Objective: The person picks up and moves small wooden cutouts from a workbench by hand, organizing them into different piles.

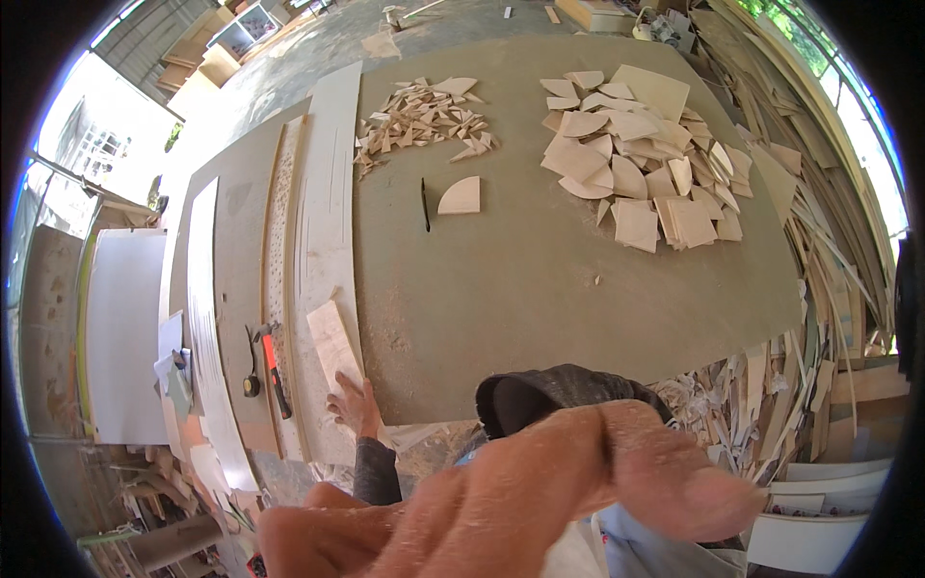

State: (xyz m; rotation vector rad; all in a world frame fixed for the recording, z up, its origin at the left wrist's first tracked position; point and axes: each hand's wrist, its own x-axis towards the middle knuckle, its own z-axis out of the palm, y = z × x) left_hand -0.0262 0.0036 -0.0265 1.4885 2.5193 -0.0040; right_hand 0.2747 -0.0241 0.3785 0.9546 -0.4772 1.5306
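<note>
At the near edge of the table, my left hand (pixel 356 408) holds the lower end of a short pale wooden board (pixel 334 337), its thumb and fingers around that end. The board lies slanted on a long white strip. My right hand (pixel 520 482) is raised very close to the view and fills the lower middle. Its fingertips run out of the picture, and whatever it may hold is hidden. Beyond lie a dark pen (pixel 425 205) and a single quarter-round wooden piece (pixel 461 196).
Quarter-round wooden pieces (pixel 631 125) form a big heap at the right. Small triangular offcuts (pixel 424 118) are piled at the far middle. A red-and-black hammer (pixel 276 371) and a tape measure (pixel 251 385) lie left of the white strip (pixel 326 193). Timber strips (pixel 819 183) line the right side.
</note>
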